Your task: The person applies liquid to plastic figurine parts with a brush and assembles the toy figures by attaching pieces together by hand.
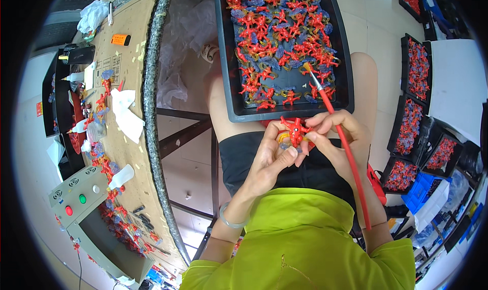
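Between my two hands, just below the tray's near edge, is a small red figurine with yellow and bluish parts at its base. My left hand grips it from below and the left, thumb pressed against the bluish part. The fingertips of my right hand pinch the figurine's right side. That hand also carries a paintbrush with a long red handle, its bristles pointing up over the tray. On my lap rests a black tray filled with several red, yellow and blue figurines like this one.
To the left stands a workbench with a grey box-shaped machine, a white squeeze bottle, a white tissue, an orange box and more figurines. On the right, further trays of figurines lie on the floor beside blue bins.
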Action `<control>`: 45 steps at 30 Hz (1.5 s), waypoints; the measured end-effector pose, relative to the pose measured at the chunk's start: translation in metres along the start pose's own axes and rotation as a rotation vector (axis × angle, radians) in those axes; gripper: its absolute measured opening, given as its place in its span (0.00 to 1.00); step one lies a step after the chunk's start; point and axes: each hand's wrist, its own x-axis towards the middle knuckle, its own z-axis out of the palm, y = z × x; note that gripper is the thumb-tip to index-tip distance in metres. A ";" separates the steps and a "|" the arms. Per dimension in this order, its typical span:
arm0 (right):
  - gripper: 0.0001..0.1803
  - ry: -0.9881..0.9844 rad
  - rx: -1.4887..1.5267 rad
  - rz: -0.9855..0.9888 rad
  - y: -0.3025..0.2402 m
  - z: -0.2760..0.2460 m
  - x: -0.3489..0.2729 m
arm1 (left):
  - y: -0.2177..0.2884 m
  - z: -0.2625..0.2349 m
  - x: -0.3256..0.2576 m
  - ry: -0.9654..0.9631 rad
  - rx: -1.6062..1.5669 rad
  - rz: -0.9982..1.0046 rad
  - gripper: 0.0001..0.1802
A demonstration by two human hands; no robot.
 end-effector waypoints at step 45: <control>0.12 -0.134 -0.562 -0.460 -0.028 -0.025 -0.004 | -0.022 -0.010 -0.004 0.297 0.229 0.293 0.40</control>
